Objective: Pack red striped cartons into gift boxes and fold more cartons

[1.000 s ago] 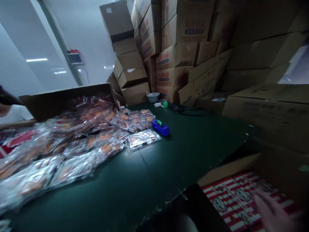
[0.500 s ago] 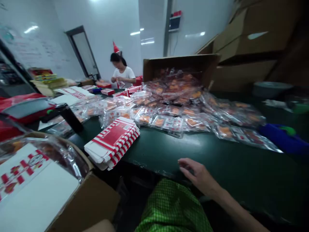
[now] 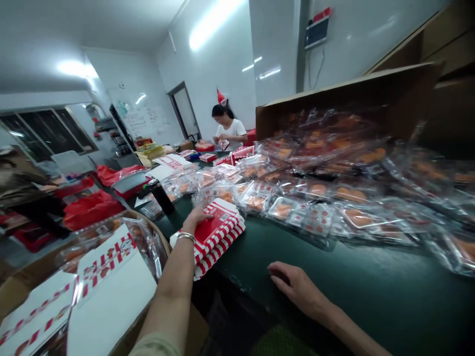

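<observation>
White walls point(image 3: 208, 74) and strip lights frame a packing room where a dark green, smooth-topped surface point(image 3: 248, 252) runs beneath a long spread of glossy clear plastic packets with orange contents point(image 3: 282, 210). At its near edge, a worker's left hand point(image 3: 196, 217), a silver-coloured bangle point(image 3: 185, 236) at the wrist, lies on top of a stack of flat red-and-white striped card cartons point(image 3: 218, 235), its fingers bent over the red panel; whether they pinch the topmost piece cannot be told from this side. Right hand point(image 3: 297, 287) rests near the edge, holding nothing, fingers loosely curled and the thumb apart.

Reaching for the stack looks to be the step in hand; taking a piece from it would call for a firm fingertip grip on one thin layer, leaving those beneath squared.

Matte and stiff, the card shows stepped, striped edges layer upon layer, while the packets crinkle and catch the light, heaped into the mouth of a large brown cardboard carton point(image 3: 341, 91). Behind the stack stands a black cylinder point(image 3: 162, 196), tilted. At left, broad white cards with red stripes point(image 3: 111, 296) lie over film-wrapped goods in an open box. Across the room, a co-worker in a white shirt point(image 3: 236, 129) handles a small red-and-white piece point(image 3: 223, 144).
</observation>
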Available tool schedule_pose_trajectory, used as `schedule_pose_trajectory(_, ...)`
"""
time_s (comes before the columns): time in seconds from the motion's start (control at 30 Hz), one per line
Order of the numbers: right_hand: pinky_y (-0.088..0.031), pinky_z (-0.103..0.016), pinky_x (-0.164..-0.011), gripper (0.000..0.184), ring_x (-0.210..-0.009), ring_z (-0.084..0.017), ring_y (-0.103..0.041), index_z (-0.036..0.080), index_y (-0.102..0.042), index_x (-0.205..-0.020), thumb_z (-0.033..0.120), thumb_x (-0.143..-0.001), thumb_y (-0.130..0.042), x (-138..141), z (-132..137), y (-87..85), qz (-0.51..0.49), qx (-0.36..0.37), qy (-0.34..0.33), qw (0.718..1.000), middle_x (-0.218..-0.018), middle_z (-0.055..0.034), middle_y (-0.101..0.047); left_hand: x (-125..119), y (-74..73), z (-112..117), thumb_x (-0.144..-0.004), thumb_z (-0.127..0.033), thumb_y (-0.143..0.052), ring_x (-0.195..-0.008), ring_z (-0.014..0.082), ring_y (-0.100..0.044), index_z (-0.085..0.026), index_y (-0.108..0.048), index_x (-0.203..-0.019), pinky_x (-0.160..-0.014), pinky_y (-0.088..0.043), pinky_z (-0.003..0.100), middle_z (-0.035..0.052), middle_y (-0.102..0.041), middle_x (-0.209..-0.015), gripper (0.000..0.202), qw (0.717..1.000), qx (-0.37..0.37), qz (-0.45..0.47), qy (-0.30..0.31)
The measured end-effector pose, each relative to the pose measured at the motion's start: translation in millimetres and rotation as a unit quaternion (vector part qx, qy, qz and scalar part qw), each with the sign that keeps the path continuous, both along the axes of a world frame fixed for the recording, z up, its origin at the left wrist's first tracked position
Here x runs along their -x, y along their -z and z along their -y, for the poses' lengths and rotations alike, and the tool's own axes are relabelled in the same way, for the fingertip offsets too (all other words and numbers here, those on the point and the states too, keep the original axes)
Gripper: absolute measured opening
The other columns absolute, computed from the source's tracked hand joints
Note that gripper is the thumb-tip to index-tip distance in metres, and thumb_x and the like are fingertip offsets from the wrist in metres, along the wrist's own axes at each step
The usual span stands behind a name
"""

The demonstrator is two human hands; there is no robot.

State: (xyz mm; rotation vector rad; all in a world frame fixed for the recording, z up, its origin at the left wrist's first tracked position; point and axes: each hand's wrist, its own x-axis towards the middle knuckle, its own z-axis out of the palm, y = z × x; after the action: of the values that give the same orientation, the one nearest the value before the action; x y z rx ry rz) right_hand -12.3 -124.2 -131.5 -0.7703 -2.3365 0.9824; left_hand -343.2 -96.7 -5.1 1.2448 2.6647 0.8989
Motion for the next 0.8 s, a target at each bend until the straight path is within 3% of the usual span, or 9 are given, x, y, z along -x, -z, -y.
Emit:
schedule_pose_trajectory(0.13, -0.048, -0.029, -0.069, 0.019, -0.072, -0.019, -0.062, 0.02, -0.061, -0.09, 0.03, -0.086, -0.046, -3, 0, 8.9, -0.029, 0.011, -0.004, 1.0, -0.083, -0.0043, -0.068, -11, 13.2, 6, -0.068, -0.021, -0.079, -0.102, 0.0293, -0.062, -0.016, -0.063, -0.083, -0.087, -0.045, 0.035, 0.0093, -0.071, -0.092, 0.022, 0.999, 0.01, 0.036, -0.009)
schedule_pose_trajectory(0.27, -0.052, -0.034, -0.076, 0.026, -0.08, -0.023, -0.066, 0.02, -0.064, -0.093, 0.039, -0.084, -0.049, -6, -5, 7.4, -0.047, 0.071, 0.004, 0.996, -0.091, -0.0076, -0.07, -12, -9.3, 10, -0.08, -0.013, -0.063, -0.107, 0.0246, -0.059, -0.015, -0.062, -0.087, -0.092, -0.043, 0.032, 0.0096, -0.069, -0.102, 0.007, 0.994, -0.079, 0.074, 0.0)
schedule_pose_trajectory(0.37, -0.052, -0.038, -0.087, 0.051, -0.103, -0.028, -0.064, 0.017, -0.059, -0.112, 0.054, -0.077, -0.056, -6, -15, -15.9, -0.104, 0.2, 0.048, 0.973, -0.112, -0.0145, -0.067, -37, -16.0, 15, -0.083, -0.015, -0.057, -0.088, 0.0188, -0.064, -0.014, -0.061, -0.09, -0.08, -0.049, 0.028, 0.0069, -0.07, -0.09, 0.008, 0.975, -0.154, 0.15, 0.049)
schedule_pose_trajectory(0.47, -0.054, -0.039, -0.086, 0.077, -0.111, -0.031, -0.06, 0.016, -0.044, -0.13, 0.061, -0.07, -0.061, -9, -25, -54.5, -0.191, 0.256, 0.084, 0.944, -0.125, -0.0182, -0.06, -96, 14.0, 20, -0.085, -0.02, -0.055, -0.074, 0.0157, -0.066, -0.015, -0.058, -0.093, -0.071, -0.052, 0.026, 0.005, -0.07, -0.086, 0.01, 0.939, -0.209, 0.244, 0.126)
schedule_pose_trajectory(0.57, -0.057, -0.041, -0.077, 0.059, -0.091, -0.029, -0.068, 0.017, -0.054, -0.116, 0.056, -0.072, -0.062, -29, -32, -90.4, -0.178, 0.231, 0.092, 0.952, -0.11, -0.0137, -0.068, -161, 58.0, 30, -0.085, -0.025, -0.055, -0.073, 0.0176, -0.067, -0.014, -0.057, -0.092, -0.07, -0.053, 0.03, 0.0079, -0.07, -0.087, 0.013, 0.901, -0.23, 0.323, 0.174)
schedule_pose_trajectory(0.63, -0.057, -0.039, -0.069, 0.041, -0.078, -0.027, -0.069, 0.018, -0.06, -0.102, 0.051, -0.078, -0.057, -52, -32, -108.4, -0.108, 0.201, 0.097, 0.969, -0.094, -0.0092, -0.072, -191, 74.9, 41, -0.08, -0.025, -0.061, -0.083, 0.0208, -0.067, -0.014, -0.058, -0.097, -0.078, -0.052, 0.035, 0.01, -0.069, -0.094, 0.02, 0.888, -0.239, 0.348, 0.182)
schedule_pose_trajectory(0.73, -0.054, -0.034, -0.067, 0.025, -0.077, -0.024, -0.068, 0.02, -0.063, -0.09, 0.04, -0.084, -0.05, -83, -23, -128.5, 0.026, 0.128, 0.075, 0.989, -0.087, -0.0054, -0.072, -219, 75.0, 55, -0.077, -0.019, -0.063, -0.107, 0.0237, -0.059, -0.017, -0.057, -0.114, -0.096, -0.044, 0.038, 0.0114, -0.063, -0.115, 0.037, 0.882, -0.278, 0.317, 0.211)
schedule_pose_trajectory(0.8, -0.051, -0.031, -0.069, 0.02, -0.078, -0.023, -0.066, 0.02, -0.063, -0.083, 0.032, -0.085, -0.047, -94, -14, -136.7, 0.103, 0.066, 0.056, 0.991, -0.085, -0.005, -0.071, -232, 67.3, 60, -0.077, -0.016, -0.061, -0.116, 0.0239, -0.054, -0.018, -0.054, -0.123, -0.103, -0.038, 0.037, 0.0115, -0.059, -0.125, 0.047, 0.869, -0.283, 0.296, 0.278)
